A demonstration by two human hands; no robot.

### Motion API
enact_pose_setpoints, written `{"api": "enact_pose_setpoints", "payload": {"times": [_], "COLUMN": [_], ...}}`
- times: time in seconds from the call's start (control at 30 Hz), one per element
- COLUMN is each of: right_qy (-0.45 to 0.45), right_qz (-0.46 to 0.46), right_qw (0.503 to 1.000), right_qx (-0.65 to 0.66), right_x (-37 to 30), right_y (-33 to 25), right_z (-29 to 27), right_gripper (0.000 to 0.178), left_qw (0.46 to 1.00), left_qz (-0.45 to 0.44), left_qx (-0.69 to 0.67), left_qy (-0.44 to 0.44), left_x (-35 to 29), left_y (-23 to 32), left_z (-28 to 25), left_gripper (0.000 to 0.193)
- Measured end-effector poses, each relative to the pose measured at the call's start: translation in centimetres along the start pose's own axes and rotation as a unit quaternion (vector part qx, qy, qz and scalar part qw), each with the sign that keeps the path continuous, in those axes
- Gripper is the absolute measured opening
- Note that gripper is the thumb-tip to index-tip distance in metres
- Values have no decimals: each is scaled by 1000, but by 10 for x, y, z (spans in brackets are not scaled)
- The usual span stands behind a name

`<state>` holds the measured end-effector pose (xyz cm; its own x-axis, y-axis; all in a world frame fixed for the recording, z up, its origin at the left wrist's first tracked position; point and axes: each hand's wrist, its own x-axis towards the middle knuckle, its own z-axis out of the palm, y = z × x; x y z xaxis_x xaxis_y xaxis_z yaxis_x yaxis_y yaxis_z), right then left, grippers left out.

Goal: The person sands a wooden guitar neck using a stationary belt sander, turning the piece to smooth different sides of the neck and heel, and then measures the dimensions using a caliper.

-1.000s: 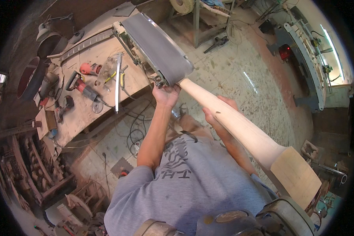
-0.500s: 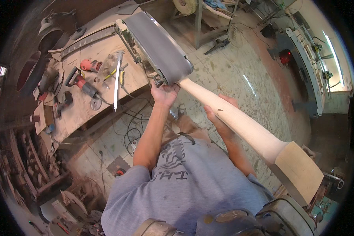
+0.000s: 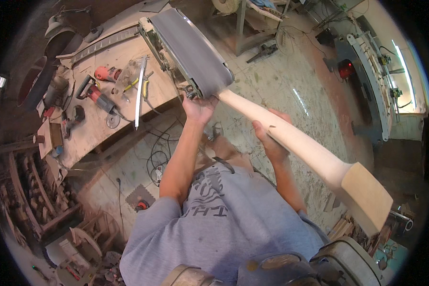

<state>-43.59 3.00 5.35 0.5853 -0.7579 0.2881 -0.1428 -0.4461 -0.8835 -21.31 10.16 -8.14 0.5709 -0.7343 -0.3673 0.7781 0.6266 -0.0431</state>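
Observation:
A long, pale wooden leg [image 3: 302, 141] with a square block at its near right end runs diagonally across the view. Its thin far end meets the rounded nose of a belt sander [image 3: 190, 52] with a wide grey belt. My right hand [image 3: 273, 138] is closed around the leg's middle, thumb on top, close to a small dark mark in the wood. At the sander's nose, my left hand [image 3: 199, 109] is turned palm up at the thin end, apparently gripping it. Its fingertips are partly hidden under the sander.
The wooden workbench [image 3: 88, 143] at left holds a red and black grinder [image 3: 99, 101], a red-orange power tool [image 3: 107, 73], a caliper [image 3: 140, 90] and pliers [image 3: 145, 88]. Black cables [image 3: 162, 150] lie on the floor below. A dark machine [image 3: 360, 81] stands at right.
The leg has rolled a little, bringing its dark mark to the right, and its block end has risen slightly. My right hand has shifted slightly right along with it. The left hand stays at the sander.

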Motion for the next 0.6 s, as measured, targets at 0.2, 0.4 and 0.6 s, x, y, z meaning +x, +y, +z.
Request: {"api": "enact_pose_setpoints", "payload": {"times": [0.2, 0.4, 0.6], "right_qy": [92, 80, 53], "right_qz": [196, 303, 329], "right_qw": [952, 898, 865], "right_qx": [218, 309, 376], "right_x": [-10, -27, -33], "right_y": [40, 78, 82], "right_z": [-31, -42, -26], "right_gripper": [34, 36, 37], "left_qw": [938, 887, 858], "left_qz": [45, 196, 284], "left_qx": [344, 413, 422], "left_qy": [18, 63, 74], "left_x": [-47, -119, -137], "left_y": [15, 21, 32], "left_z": [-31, -27, -5], "left_gripper": [79, 80, 71]}}
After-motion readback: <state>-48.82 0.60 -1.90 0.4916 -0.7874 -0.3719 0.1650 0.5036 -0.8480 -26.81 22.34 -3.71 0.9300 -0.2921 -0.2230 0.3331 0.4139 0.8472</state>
